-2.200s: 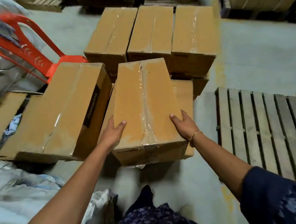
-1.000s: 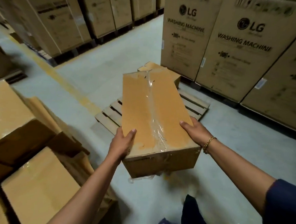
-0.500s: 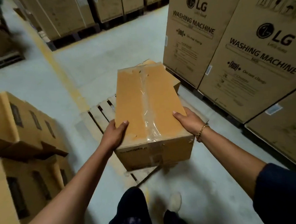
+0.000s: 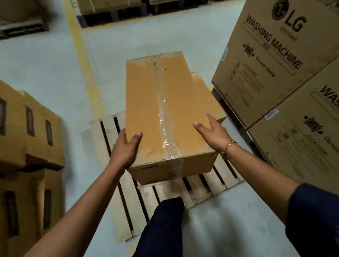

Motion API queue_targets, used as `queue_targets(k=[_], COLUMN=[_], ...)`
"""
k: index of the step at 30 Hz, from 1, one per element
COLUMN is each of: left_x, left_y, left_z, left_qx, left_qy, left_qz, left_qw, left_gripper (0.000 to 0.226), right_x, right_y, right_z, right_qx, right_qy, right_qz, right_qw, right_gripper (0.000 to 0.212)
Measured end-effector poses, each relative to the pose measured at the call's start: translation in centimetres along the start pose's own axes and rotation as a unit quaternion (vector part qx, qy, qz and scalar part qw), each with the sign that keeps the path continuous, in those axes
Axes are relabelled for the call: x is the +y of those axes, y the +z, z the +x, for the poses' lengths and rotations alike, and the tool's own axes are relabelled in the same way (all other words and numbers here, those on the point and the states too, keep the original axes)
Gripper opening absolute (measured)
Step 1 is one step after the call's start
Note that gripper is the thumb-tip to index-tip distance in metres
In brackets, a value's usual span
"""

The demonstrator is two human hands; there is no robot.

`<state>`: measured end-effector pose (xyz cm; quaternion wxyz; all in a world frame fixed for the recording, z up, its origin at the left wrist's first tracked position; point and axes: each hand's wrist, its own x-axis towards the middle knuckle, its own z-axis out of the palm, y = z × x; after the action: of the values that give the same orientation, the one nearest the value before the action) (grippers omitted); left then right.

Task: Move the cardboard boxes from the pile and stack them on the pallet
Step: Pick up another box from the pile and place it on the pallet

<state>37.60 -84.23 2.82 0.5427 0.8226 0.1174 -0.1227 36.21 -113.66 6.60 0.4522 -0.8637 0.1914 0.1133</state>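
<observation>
I hold a long taped cardboard box (image 4: 162, 113) in the air over the wooden pallet (image 4: 127, 203). My left hand (image 4: 126, 147) grips its near left edge, thumb on top. Against its near right edge sits my right hand (image 4: 213, 134), which wears a gold bracelet. Another cardboard box (image 4: 208, 100) lies on the pallet's far right part, mostly hidden behind the carried one. My leg (image 4: 164, 224) is over the pallet's near edge.
The pile of cardboard boxes (image 4: 25, 145) stands at the left. Large washing machine cartons (image 4: 278, 67) stand close on the right of the pallet. A yellow floor line (image 4: 83, 60) runs away ahead. More pallets with cartons (image 4: 112, 7) are at the back.
I lifted the box from the pile, turned right and walked up to the pallet. The box now hangs over the pallet's slats, with the cartons nearer on the right.
</observation>
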Motion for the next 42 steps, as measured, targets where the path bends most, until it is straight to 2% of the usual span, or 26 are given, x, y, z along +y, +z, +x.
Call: queue_targets(k=[3, 8, 15, 18, 21, 25, 30, 37, 42], left_x=[-0.5, -2.5, -8.4, -11.6, -14.0, -17.2, -22.2, -27.7, -29.9], left_y=[2.8, 8.2, 16.2, 19.7, 22.7, 26.7, 31.4, 36.3, 38.1], left_z=[5.9, 14.8, 22.5, 25.2, 28.3, 32.2, 35.8, 38.0, 37.9], left_qx=[0.017, 0.030, 0.023, 0.023, 0.036, 0.052, 0.079, 0.074, 0.053], left_qy=[-0.044, -0.100, -0.152, -0.175, -0.175, -0.165, -0.136, -0.140, -0.162], left_qz=[0.018, 0.031, 0.063, 0.074, 0.070, 0.081, 0.068, 0.079, 0.093], left_qw=[0.999, 0.994, 0.986, 0.981, 0.981, 0.982, 0.985, 0.984, 0.981], left_gripper=[0.061, 0.064, 0.061, 0.069, 0.068, 0.064, 0.061, 0.066, 0.067], right_x=[1.2, 4.5, 11.6, 15.6, 19.4, 24.5, 30.5, 37.3, 40.4], right_y=[0.5, 1.6, 4.3, 5.8, 7.4, 9.7, 12.4, 14.7, 15.3], right_z=[8.0, 19.6, 31.0, 35.3, 39.6, 44.3, 49.2, 53.8, 54.2], right_qx=[-0.036, -0.074, -0.110, -0.120, -0.132, -0.115, -0.065, -0.049, -0.057], right_qy=[0.016, 0.042, 0.064, 0.073, 0.067, 0.052, -0.034, -0.090, -0.105], right_qz=[-0.007, 0.004, 0.012, 0.020, 0.021, 0.021, -0.079, -0.234, -0.306], right_qw=[0.999, 0.996, 0.992, 0.990, 0.989, 0.992, 0.994, 0.967, 0.944], right_gripper=[0.085, 0.059, 0.053, 0.054, 0.062, 0.058, 0.068, 0.081, 0.070])
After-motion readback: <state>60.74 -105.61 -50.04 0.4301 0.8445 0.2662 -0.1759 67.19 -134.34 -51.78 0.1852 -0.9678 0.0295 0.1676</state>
